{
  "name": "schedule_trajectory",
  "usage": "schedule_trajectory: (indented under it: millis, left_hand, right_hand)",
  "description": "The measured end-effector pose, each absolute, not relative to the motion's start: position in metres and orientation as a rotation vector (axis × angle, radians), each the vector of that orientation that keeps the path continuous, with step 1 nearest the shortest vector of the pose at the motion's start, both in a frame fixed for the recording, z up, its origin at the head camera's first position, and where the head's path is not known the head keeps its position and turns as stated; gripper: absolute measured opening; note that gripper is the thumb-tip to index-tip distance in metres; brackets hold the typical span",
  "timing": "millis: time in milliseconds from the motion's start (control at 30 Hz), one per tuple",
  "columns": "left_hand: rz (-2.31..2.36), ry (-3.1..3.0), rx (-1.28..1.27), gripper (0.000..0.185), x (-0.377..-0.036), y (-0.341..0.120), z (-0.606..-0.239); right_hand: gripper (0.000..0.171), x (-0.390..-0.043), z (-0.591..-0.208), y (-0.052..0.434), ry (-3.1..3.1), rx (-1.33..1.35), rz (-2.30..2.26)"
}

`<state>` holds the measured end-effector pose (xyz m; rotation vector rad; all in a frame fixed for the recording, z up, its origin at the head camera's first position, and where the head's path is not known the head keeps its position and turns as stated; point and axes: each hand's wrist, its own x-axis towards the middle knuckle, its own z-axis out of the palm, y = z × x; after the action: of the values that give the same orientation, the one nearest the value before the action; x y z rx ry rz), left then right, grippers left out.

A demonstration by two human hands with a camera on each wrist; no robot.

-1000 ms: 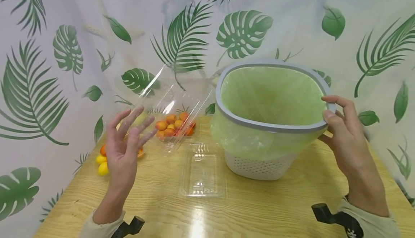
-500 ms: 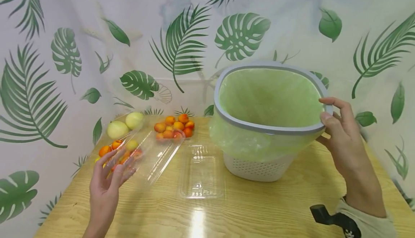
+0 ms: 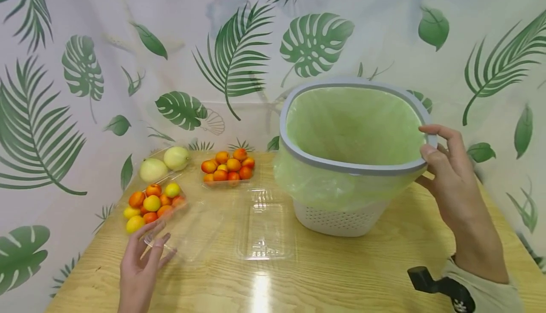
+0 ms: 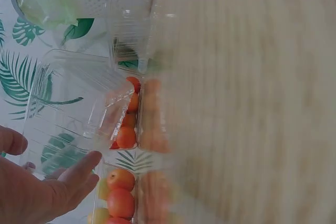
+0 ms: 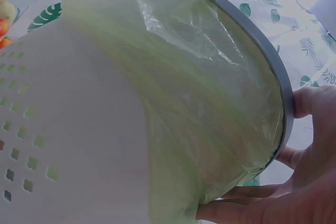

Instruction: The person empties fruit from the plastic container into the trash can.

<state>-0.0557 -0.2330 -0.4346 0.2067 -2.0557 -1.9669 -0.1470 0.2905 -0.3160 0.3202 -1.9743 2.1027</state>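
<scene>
In the head view my left hand (image 3: 141, 261) holds the near left end of a clear plastic container (image 3: 194, 235), low over the table. The left wrist view shows this clear container (image 4: 73, 100) tilted, its end between thumb and fingers. My right hand (image 3: 458, 171) grips the right side of the grey rim (image 3: 283, 126) of a white perforated trash bin (image 3: 337, 220). A pale green bag (image 3: 341, 192) lines the bin and hangs over its outside. In the right wrist view the right fingers (image 5: 307, 103) lie at the rim and against the bag.
Another clear container (image 3: 266, 230) lies left of the bin. Behind it stands a clear box of small orange fruits (image 3: 232, 165). Farther left are a box of red and yellow fruits (image 3: 151, 204) and two pale green round fruits (image 3: 164, 164). A leaf-print curtain (image 3: 239, 67) backs the table.
My left hand has brought the clear container down from a raised tilt toward the table, uncovering the fruits behind. My right hand stays on the bin's rim.
</scene>
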Motion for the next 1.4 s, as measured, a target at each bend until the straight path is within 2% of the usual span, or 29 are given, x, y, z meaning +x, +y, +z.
schedule_trajectory:
  millis: [267,567,867,1167,1400]
  left_hand:
    - [-1.898,-2.292,0.333,0.048,-0.053,-0.239,-0.441]
    - [-1.907,-2.499,0.320,0.058,-0.056,-0.244,-0.446]
    - [-1.356,-2.769,0.236,0.052,-0.057,-0.254,-0.438]
    - [-1.154,-2.633,0.267,0.037,-0.064,-0.270,-0.428]
    - [-1.077,-2.482,0.368,0.035,-0.076,-0.292,-0.422]
  right_hand:
    - [0.040,-0.148,-0.315,0.290,-1.999,0.328,2.079]
    - [0.040,-0.148,-0.317,0.290,-1.986,0.316,2.102]
    - [0.041,-0.149,-0.317,0.293,-1.982,0.331,2.103]
    - [0.041,-0.148,-0.317,0.293,-1.999,0.338,2.093]
    - [0.041,-0.148,-0.317,0.293,-1.984,0.349,2.100]
